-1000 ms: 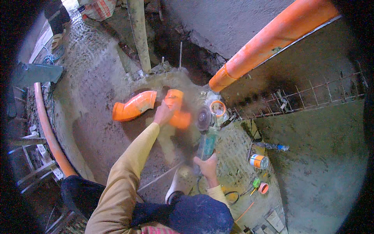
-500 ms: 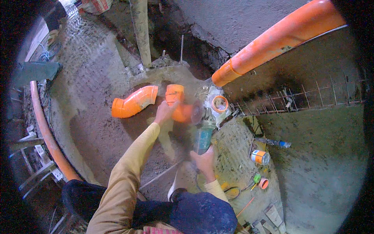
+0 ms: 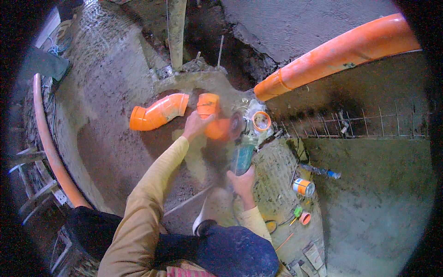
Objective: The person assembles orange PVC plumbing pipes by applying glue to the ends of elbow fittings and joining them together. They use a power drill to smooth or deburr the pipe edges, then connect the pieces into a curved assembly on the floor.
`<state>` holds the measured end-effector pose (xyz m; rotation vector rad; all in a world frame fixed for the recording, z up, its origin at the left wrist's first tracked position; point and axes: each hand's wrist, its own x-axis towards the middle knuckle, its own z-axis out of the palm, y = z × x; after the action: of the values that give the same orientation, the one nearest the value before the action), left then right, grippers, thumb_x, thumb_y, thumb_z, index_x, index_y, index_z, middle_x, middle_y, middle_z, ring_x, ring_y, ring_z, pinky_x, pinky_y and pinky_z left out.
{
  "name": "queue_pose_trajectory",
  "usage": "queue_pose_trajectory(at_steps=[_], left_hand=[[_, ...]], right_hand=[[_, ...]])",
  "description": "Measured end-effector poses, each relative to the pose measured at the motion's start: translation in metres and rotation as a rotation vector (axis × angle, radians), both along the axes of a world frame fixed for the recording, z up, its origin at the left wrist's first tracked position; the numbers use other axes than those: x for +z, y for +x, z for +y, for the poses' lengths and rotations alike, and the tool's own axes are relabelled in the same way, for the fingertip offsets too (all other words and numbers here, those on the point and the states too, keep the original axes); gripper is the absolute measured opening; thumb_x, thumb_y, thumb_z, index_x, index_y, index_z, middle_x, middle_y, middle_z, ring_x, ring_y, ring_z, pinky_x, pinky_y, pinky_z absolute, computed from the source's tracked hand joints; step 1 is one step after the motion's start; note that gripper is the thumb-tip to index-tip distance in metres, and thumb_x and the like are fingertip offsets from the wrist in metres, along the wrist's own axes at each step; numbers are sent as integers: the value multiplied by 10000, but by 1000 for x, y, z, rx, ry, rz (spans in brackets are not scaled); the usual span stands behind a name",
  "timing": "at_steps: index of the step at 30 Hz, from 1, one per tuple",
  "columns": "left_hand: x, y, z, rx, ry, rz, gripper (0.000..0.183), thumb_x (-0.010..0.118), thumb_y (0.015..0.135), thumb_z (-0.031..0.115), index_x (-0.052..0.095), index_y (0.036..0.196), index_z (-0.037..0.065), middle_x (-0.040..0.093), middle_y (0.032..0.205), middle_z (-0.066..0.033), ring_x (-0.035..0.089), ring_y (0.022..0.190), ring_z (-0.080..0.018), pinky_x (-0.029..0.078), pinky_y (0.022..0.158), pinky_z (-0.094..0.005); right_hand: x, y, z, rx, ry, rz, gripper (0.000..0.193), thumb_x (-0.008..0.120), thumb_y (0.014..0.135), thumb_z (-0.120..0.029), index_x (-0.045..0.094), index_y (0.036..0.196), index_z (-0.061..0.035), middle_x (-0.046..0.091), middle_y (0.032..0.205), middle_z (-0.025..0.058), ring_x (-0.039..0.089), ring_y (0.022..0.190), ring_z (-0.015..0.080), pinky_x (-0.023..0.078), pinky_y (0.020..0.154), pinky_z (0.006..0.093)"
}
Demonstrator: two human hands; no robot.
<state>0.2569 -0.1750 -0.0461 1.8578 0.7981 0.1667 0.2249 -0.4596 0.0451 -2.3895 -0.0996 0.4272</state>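
Note:
My left hand (image 3: 196, 125) is closed on an orange plastic pipe elbow (image 3: 208, 104), steadying it above the dirt floor. My right hand (image 3: 242, 183) grips the green body of an angle grinder (image 3: 244, 157). The grinder's round disc (image 3: 237, 125) is at the elbow's right end; dust and blur hide whether they touch. A second orange pipe elbow (image 3: 159, 112) lies on the ground left of my left hand. Just right of the grinder head, an open orange pipe end (image 3: 261, 121) sticks up, with whitish material around it.
A long orange pipe (image 3: 332, 53) slants along the upper right. Bare rebar (image 3: 364, 122) juts out below it. At right lie an orange-and-white can (image 3: 303, 187), a blue-tipped tool (image 3: 320, 171) and a short orange pipe piece (image 3: 304, 218). A wooden plank (image 3: 176, 34) stands at the back.
The view has shifted slightly. The grinder disc shows more clearly beside the elbow's end. Both hands keep their holds.

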Motion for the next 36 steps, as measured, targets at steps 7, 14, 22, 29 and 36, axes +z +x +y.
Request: queue_pose_trajectory(at_steps=[7,14,22,29,36], left_hand=[[1,-1,4,-49,-98,-21,461,737,896,485,756,1148,98,781,1056,-104,747,975,-280,568,869,-408],[3,1,3,-24,-40,-3,460,736,895,472,747,1152,90,776,1072,-120,742,999,-304,567,886,-419],[7,1,4,-35,-40,-9,503,743,880,482,729,1172,73,767,1086,-153,737,1007,-332,569,885,-435],[3,2,4,-14,-17,-74,513,749,877,481,728,1164,57,767,1081,-158,738,1005,-330,566,889,-440],[6,0,3,-21,-53,-26,522,752,875,495,730,1150,52,769,1080,-152,740,1001,-314,565,874,-430]], right_hand=[[-9,10,-6,52,-89,110,980,880,665,-318,418,1426,91,607,1296,278,607,1197,421,471,1058,465],[11,10,7,32,-95,173,966,879,681,-281,406,1435,95,593,1329,277,599,1220,414,462,1069,464],[1,6,7,22,-79,10,642,891,653,-250,576,1134,34,709,973,175,699,880,313,546,848,425],[0,6,8,14,0,30,578,880,660,-239,593,1093,17,714,940,147,703,849,286,552,826,415],[5,5,11,11,-79,18,689,872,665,-235,552,1209,42,718,1004,187,708,911,323,549,876,427]])
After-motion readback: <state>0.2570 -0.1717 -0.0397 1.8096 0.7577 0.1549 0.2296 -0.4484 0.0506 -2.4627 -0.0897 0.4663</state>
